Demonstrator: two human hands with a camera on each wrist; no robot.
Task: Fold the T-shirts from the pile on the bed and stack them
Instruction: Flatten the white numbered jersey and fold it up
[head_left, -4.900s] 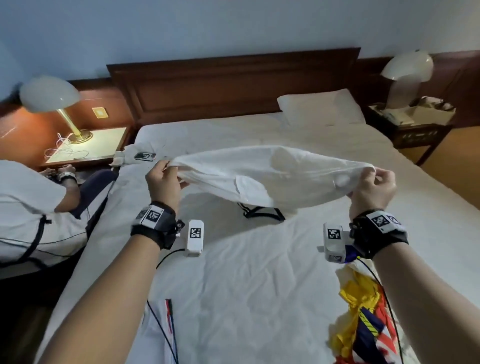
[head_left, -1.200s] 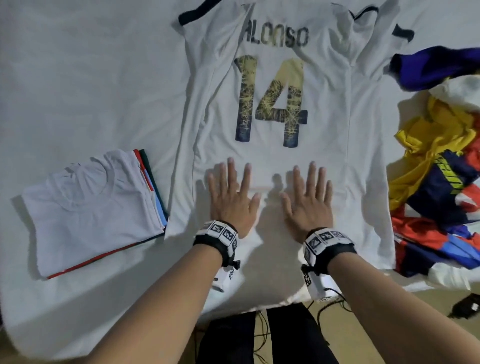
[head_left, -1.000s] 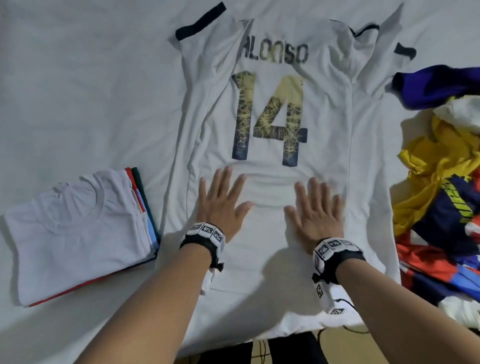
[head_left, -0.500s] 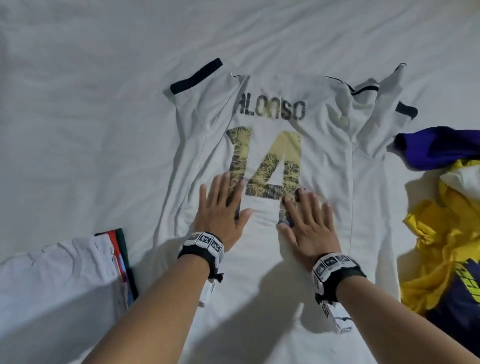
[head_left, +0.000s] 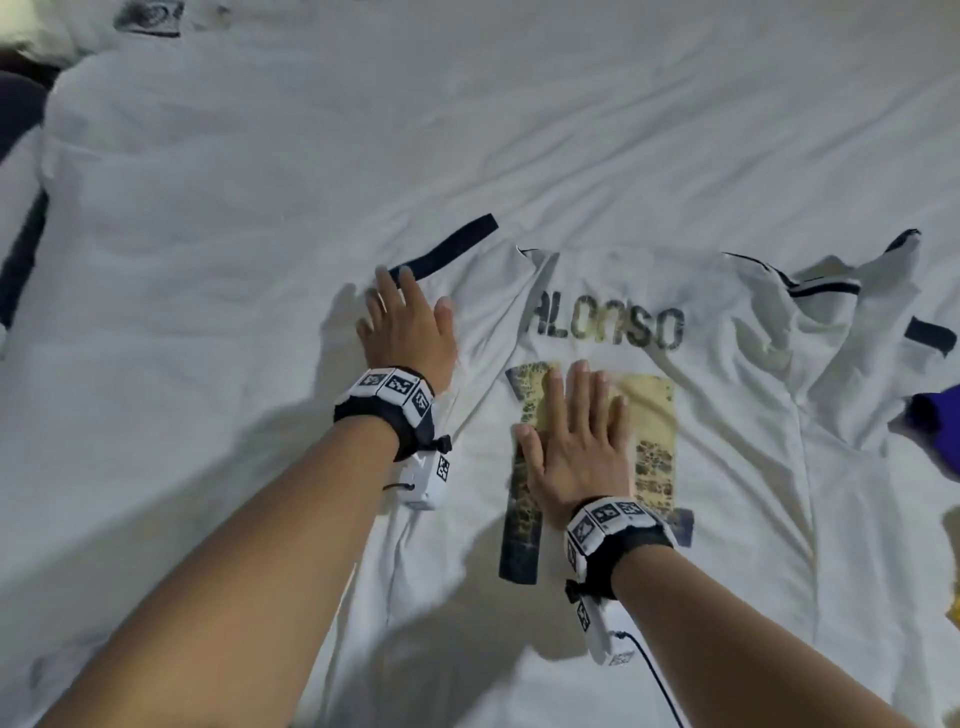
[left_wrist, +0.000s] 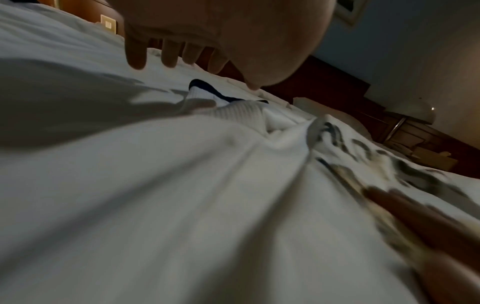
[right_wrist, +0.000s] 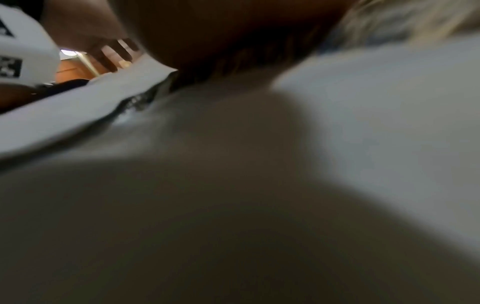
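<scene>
A: Where's the left hand (head_left: 408, 325)?
B: Flat, fingers straight, pressing the white T-shirt (head_left: 727, 467)'s sleeve at ten o'clock.
A: And the right hand (head_left: 576, 441)?
B: Flat, fingers together on the number, shirt spread across the bed (head_left: 208, 208).

Cool, dim, even light is falling from above and behind the person, so both arms are casting soft shadows onto the white bedsheet (head_left: 208, 260). The head view is staying fairly sharp at centre and smearing toward its far-left corner. Both wrist views are going dark, grainy and heavily blurred, the near fabric out of focus.
</scene>
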